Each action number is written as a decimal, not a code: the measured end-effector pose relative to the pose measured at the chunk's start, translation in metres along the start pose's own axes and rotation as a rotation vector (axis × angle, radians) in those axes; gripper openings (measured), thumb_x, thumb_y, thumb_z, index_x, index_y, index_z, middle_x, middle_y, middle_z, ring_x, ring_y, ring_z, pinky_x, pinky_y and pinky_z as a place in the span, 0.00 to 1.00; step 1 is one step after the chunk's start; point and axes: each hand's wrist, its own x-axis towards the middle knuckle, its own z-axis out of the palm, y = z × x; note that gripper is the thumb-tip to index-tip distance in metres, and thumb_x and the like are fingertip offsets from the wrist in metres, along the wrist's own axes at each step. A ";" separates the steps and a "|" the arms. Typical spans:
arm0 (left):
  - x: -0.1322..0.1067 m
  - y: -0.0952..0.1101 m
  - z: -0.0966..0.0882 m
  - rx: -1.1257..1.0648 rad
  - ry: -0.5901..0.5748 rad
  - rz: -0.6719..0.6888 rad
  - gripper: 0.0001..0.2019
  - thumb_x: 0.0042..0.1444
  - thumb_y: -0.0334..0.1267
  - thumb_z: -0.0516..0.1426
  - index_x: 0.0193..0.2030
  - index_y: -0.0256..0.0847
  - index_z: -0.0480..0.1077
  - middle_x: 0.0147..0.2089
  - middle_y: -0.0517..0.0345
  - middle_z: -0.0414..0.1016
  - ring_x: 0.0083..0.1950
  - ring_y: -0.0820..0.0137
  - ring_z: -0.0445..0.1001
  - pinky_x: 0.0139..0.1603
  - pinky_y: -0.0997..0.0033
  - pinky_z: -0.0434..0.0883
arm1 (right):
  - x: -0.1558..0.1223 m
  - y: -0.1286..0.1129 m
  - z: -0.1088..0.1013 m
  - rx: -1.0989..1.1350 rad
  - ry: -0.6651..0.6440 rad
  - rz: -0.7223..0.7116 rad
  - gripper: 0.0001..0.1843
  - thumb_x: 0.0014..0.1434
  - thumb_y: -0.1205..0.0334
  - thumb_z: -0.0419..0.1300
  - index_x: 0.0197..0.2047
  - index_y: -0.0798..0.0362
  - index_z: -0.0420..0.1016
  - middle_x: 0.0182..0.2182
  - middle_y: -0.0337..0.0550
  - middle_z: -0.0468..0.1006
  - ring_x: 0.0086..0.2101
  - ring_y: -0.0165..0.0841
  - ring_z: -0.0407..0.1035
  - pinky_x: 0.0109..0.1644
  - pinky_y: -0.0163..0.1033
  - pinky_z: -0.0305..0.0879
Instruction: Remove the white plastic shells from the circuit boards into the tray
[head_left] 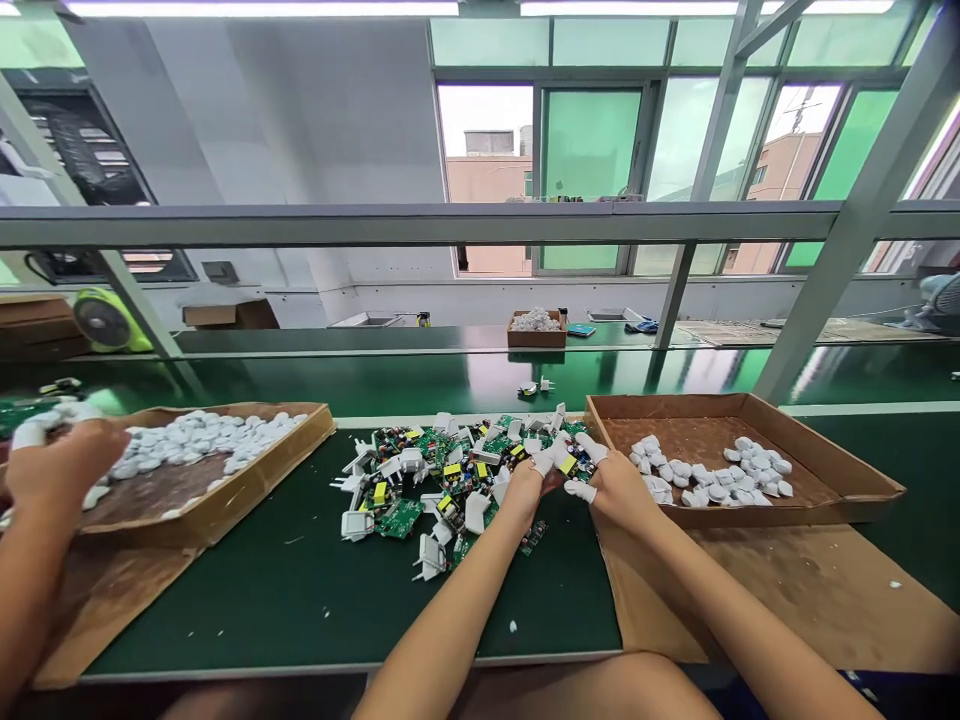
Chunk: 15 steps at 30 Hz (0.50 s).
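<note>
My left hand (525, 482) and my right hand (616, 487) meet at the right edge of a pile of green circuit boards and white plug housings (442, 475) on the green belt. White finger cots cover my fingertips. Both hands are closed in a pinch on one small circuit board with a yellow part (568, 465), held just above the pile. To the right of my right hand a cardboard tray (825, 450) holds white plastic caps (712, 475).
A co-worker's hand (64, 462), also in finger cots, reaches into a second cardboard tray (247, 470) of white caps on the left. Brown cardboard sheets lie under both trays. A small box of white parts (536, 330) stands far back. Metal frame bars cross overhead.
</note>
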 end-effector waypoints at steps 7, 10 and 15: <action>0.000 0.000 -0.003 0.669 0.214 0.048 0.15 0.53 0.38 0.45 0.34 0.33 0.69 0.34 0.45 0.72 0.38 0.64 0.70 0.42 0.64 0.64 | 0.036 0.013 -0.024 0.067 -0.268 0.193 0.26 0.53 0.56 0.53 0.53 0.54 0.57 0.38 0.47 0.71 0.37 0.41 0.65 0.35 0.37 0.60; -0.008 -0.001 0.001 1.327 0.153 0.094 0.17 0.53 0.38 0.43 0.35 0.32 0.70 0.36 0.42 0.71 0.40 0.58 0.69 0.41 0.59 0.63 | 0.081 0.031 -0.023 0.023 -0.366 0.303 0.23 0.53 0.54 0.53 0.51 0.53 0.59 0.42 0.44 0.69 0.40 0.37 0.64 0.37 0.33 0.59; -0.017 -0.009 0.004 1.701 -0.159 0.185 0.17 0.50 0.38 0.46 0.43 0.34 0.67 0.43 0.44 0.69 0.45 0.58 0.65 0.44 0.60 0.62 | 0.151 0.054 0.001 -0.208 -0.440 0.480 0.25 0.57 0.51 0.45 0.50 0.62 0.59 0.47 0.59 0.63 0.45 0.45 0.59 0.40 0.42 0.59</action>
